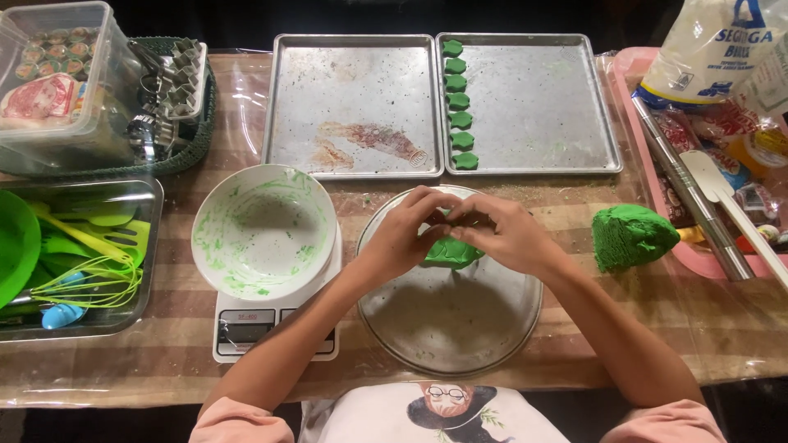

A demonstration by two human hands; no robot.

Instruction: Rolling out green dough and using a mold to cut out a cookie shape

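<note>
Between left hand point(404, 232) and right hand point(501, 234), green dough point(451, 251), fingers of both pinched around it.

Both forearms are bare, and no rings or watch are seen on the left hand point(402, 234) or right hand point(505, 234). Salmon-pink short sleeves are worn, with a white front panel printed with a cartoon figure.

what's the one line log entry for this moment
left hand + right hand: pinching green dough | over round metal pan | shaped pieces on right tray
</note>
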